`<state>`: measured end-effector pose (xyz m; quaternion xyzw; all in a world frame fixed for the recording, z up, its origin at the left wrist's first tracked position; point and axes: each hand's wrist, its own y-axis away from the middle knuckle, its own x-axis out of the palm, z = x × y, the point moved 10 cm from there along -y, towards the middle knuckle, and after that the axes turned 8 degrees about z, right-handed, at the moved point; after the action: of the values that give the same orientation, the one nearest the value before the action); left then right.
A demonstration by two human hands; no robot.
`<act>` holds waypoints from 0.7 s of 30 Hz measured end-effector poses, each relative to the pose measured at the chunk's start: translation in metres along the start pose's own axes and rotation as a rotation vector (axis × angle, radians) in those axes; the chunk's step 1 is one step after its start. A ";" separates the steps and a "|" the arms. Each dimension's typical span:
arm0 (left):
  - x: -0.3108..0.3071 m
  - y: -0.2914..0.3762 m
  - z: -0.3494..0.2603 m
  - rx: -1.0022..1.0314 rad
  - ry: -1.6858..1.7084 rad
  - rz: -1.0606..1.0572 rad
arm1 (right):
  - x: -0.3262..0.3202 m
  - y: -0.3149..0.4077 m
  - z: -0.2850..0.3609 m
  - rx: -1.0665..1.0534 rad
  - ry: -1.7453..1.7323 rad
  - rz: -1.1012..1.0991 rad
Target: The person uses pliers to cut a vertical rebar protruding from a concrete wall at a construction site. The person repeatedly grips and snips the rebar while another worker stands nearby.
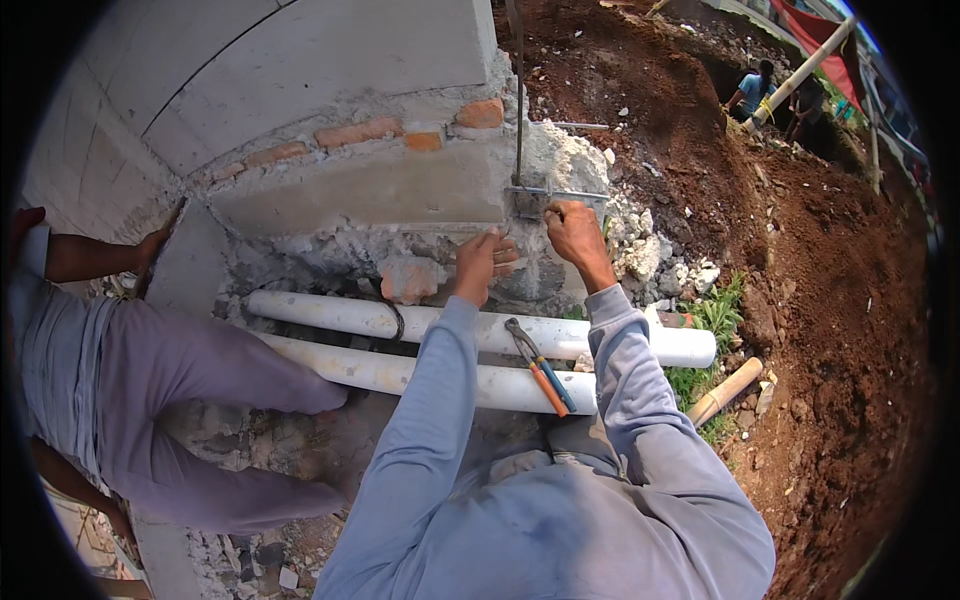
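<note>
My left hand (482,264) is raised with its fingers apart beside the lower edge of the plastered wall (360,186), and nothing shows in it. At the broken wall corner, my right hand (576,236) has its fingers curled in, just below a horizontal metal rod (559,193). Whether it grips something thin is hidden by the fingers. A vertical steel rod (519,97) runs down the wall edge to the horizontal one. Below my hands, end-cutting pincers (546,379) with one orange and one blue handle lie across two white plastic pipes (525,336).
Another person (135,375) stands close on the left, one hand on a concrete edge. Broken concrete rubble (641,251) lies right of the corner, near a bamboo piece (724,391). Reddish soil (840,300) slopes beyond. Two people are in a trench (780,105) farther off.
</note>
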<state>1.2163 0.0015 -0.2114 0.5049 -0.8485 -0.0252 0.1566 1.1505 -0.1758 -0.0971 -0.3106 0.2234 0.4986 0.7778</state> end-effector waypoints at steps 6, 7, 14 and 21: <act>0.042 -0.056 -0.010 -0.067 0.166 0.053 | -0.007 -0.056 -0.001 -0.024 0.150 0.377; 0.043 -0.062 -0.010 -0.063 0.176 0.056 | -0.004 -0.058 0.000 -0.031 0.159 0.435; 0.036 -0.068 -0.014 -0.186 0.191 0.030 | 0.016 -0.015 0.015 -0.064 0.041 0.183; 0.025 -0.065 -0.023 -0.176 0.079 0.037 | 0.083 0.022 -0.007 -0.114 -0.067 -0.049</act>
<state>1.2669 -0.0490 -0.1965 0.4739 -0.8454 -0.0767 0.2341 1.1631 -0.1213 -0.1626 -0.3430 0.1608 0.5013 0.7780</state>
